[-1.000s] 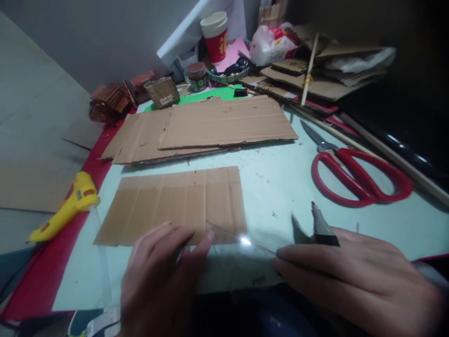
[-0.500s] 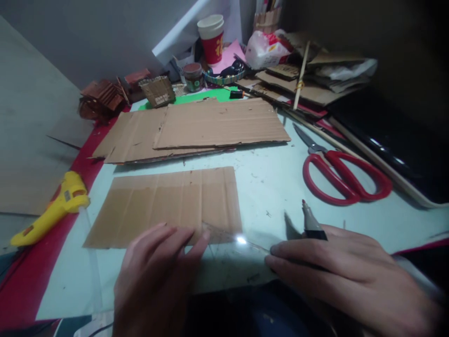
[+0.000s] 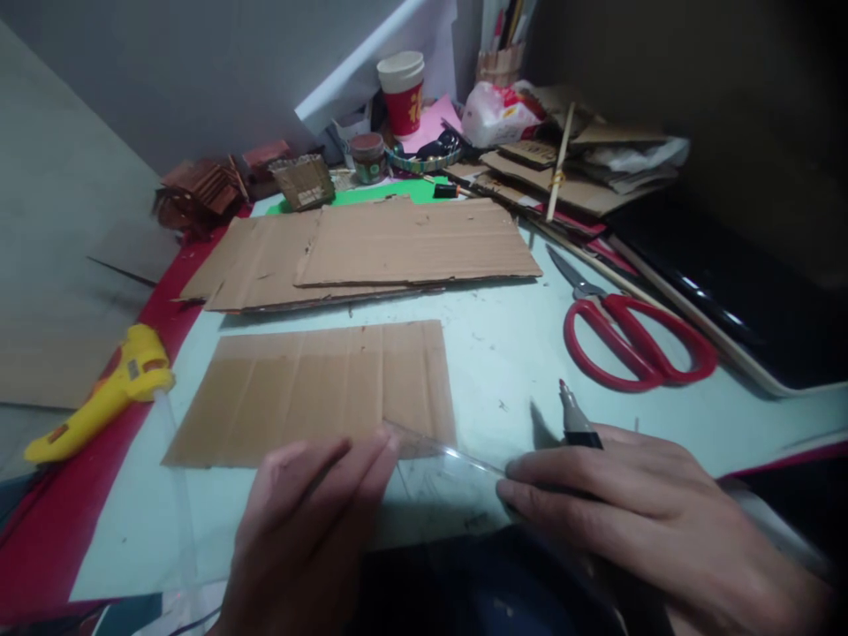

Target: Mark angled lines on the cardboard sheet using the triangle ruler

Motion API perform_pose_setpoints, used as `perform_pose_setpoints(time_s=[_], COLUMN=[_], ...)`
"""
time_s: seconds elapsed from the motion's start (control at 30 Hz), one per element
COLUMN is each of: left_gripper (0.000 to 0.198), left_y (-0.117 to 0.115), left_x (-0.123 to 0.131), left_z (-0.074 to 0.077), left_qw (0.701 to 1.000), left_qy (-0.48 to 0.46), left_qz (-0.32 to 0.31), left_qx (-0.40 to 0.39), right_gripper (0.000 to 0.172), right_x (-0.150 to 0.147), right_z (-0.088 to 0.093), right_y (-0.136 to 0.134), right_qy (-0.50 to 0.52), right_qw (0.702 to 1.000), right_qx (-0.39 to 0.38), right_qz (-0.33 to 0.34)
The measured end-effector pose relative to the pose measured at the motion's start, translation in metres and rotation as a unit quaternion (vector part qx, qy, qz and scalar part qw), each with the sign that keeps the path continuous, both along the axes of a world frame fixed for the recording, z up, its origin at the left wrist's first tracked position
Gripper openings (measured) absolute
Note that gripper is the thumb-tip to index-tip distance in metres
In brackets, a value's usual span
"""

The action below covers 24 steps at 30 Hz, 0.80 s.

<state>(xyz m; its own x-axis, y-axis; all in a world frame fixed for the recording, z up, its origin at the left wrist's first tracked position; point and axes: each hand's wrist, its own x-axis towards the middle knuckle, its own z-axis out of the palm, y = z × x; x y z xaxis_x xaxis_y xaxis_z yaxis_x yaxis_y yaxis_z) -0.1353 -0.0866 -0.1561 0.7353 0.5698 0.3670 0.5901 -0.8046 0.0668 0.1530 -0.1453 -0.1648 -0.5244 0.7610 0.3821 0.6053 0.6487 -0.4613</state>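
A clear plastic ruler [image 3: 457, 457] lies slantwise between my hands, its pointed corner over the lower edge of a brown cardboard piece [image 3: 318, 380]. Its full outline is hard to make out. Fingers together, my left hand [image 3: 311, 512] grips the ruler near that corner. My right hand [image 3: 636, 512] pinches the ruler's other end between thumb and fingertips. Held in the same hand, a grey and black marker [image 3: 576, 420] points its uncapped reddish tip upward, away from the cardboard.
Red-handled scissors [image 3: 636, 340] lie at the right, beside a black glossy panel [image 3: 735, 291]. Larger cardboard sheets [image 3: 411, 243] are stacked behind. A yellow glue gun [image 3: 106, 393] rests at the left edge. A paper cup [image 3: 402, 93] and a jar [image 3: 367, 157] stand at the back.
My left hand has shifted slightly right along the ruler, its fingers drawn closer together. The whole scene sits a little differently as the camera moved. The right hand keeps its hold.
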Motion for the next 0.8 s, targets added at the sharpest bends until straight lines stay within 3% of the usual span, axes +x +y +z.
perform_pose_setpoints(time_s=[0.27, 0.8], left_gripper=[0.042, 0.039], left_y=[-0.0029, -0.0011], left_x=[-0.0008, 0.0002], left_z=[-0.0009, -0.0027], left_qw=[1.0, 0.999], left_qy=[0.009, 0.011], left_qz=[-0.004, -0.003], left_qx=[0.013, 0.037], right_gripper=[0.034, 0.032], right_x=[0.0036, 0.0014], right_z=[-0.0072, -0.0036], right_y=[-0.0057, -0.0049], right_qy=[-0.034, -0.042], right_qw=[0.999, 0.999], right_qx=[-0.006, -0.012], right_qz=[-0.01, -0.004])
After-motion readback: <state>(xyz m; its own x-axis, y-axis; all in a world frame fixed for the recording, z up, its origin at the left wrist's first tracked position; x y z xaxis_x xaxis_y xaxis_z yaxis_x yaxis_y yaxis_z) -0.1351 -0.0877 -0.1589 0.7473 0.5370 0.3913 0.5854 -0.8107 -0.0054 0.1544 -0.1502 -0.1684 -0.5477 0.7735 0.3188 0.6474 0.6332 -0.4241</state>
